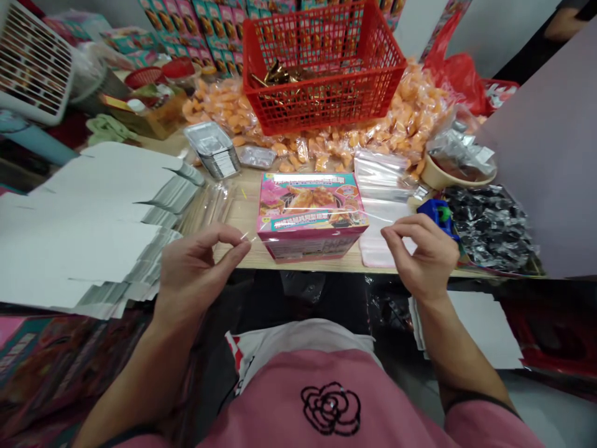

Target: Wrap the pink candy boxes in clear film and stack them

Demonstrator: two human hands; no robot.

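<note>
The left hand (236,242) pinches thumb to forefinger, apparently on one end of a thin clear strip (254,239); the right hand (386,232) is pinched likewise and seems to hold the other end, though that end is hard to make out. The strip is probably light, limp and sticky, best taken by its very tips. Between the hands, just beyond the fingertips, the box (312,205) sits on the counter (245,218): glossy printed card, straight-edged, likely light and fairly stiff but easy to dent, so its side walls are the place to hold. Just beyond the right hand lie smooth, floppy plastic bags (382,205) and a blue tape dispenser (436,214); left of the left hand, stacked flat white card (102,218). Farther out stands a rigid red lattice basket (321,112) among wrapped orange pieces (410,99).
</note>
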